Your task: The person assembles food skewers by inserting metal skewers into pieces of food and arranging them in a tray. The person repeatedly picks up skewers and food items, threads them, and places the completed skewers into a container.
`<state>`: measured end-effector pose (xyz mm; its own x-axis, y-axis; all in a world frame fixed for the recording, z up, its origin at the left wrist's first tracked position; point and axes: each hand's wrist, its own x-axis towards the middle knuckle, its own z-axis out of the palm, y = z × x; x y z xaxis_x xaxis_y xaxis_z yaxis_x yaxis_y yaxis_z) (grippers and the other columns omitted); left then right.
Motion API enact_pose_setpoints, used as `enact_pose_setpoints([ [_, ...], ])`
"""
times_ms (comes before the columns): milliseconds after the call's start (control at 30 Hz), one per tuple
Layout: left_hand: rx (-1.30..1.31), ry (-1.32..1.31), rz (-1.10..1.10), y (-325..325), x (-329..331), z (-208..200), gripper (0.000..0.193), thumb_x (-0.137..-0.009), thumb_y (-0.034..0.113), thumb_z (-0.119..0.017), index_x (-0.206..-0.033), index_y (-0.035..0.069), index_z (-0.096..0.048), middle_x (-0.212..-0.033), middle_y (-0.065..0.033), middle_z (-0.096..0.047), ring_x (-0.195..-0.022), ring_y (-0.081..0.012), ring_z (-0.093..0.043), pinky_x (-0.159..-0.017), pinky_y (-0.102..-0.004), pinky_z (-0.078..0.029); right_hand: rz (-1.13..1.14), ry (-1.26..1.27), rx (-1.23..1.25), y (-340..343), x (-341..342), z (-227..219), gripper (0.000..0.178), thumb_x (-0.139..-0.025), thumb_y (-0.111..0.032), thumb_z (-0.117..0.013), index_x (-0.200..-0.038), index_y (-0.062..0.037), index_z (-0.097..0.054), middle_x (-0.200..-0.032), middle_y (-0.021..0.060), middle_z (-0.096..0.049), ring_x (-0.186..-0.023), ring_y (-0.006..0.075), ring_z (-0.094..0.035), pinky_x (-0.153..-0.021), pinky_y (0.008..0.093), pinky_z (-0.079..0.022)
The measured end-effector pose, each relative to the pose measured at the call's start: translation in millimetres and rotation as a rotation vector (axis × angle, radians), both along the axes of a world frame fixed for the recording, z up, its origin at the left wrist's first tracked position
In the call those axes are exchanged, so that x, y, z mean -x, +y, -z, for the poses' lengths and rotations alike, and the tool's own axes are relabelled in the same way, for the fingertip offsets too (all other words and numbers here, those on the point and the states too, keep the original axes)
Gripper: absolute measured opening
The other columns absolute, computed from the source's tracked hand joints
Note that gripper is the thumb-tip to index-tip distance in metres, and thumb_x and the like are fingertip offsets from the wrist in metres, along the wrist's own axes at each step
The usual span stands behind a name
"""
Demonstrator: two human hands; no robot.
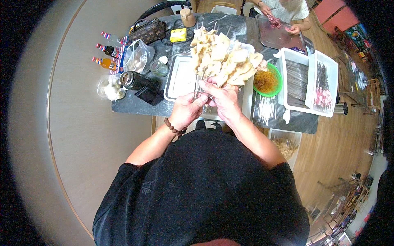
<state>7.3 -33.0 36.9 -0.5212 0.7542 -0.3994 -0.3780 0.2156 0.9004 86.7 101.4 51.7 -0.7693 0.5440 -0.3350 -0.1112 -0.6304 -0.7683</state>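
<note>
Left hand [188,109] and right hand [225,98] both closed round the bare ends of a loaded skewer bunch [219,49], held above the counter [127,104]. Threading on these looks done; bare sticks [296,80] at 3 o'clock suggest more left. Long axis runs roughly 6 to 12, loaded ends fanning toward 1 o'clock.

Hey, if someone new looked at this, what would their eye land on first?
Likely the big bunch of pale food on skewers, held up above the dark table between the left grip and right grip. Next, perhaps, the bright green round container just right of it, holding thin brownish strands, then the pink-tipped skewers in the white tub farther right.
</note>
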Motion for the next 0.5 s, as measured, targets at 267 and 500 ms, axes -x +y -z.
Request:
enact_pose_setpoints([
  [267,0.031,0.078,0.025,1,-1,6,0.032,-0.102,0.034,-0.064,-0.097,0.004,-0.072,-0.06,0.0057,-0.051,-0.049,-0.0037,-0.042,-0.044,-0.022,-0.03,0.05,-0.033,-0.025,-1,1,2,0.017,-0.085,-0.015,-0.081,-0.095,-0.0043,-0.072,-0.079,-0.0014,-0.066,-0.057,0.0063,-0.057,-0.042,0.0213,-0.04],
  [500,-0.003,0.105,0.03,-5,2,1,0.047,-0.107,0.044,-0.05,-0.099,0.002,-0.07,-0.06,0.0018,-0.052,-0.048,-0.0065,-0.043,-0.043,-0.0236,-0.031,-0.051,-0.036,0.01,0,-2,13,0.022,-0.087,-0.021,-0.079,-0.103,-0.0081,-0.072,-0.089,-0.001,-0.069,-0.074,0.0071,-0.063,-0.05,0.0235,-0.046],
])
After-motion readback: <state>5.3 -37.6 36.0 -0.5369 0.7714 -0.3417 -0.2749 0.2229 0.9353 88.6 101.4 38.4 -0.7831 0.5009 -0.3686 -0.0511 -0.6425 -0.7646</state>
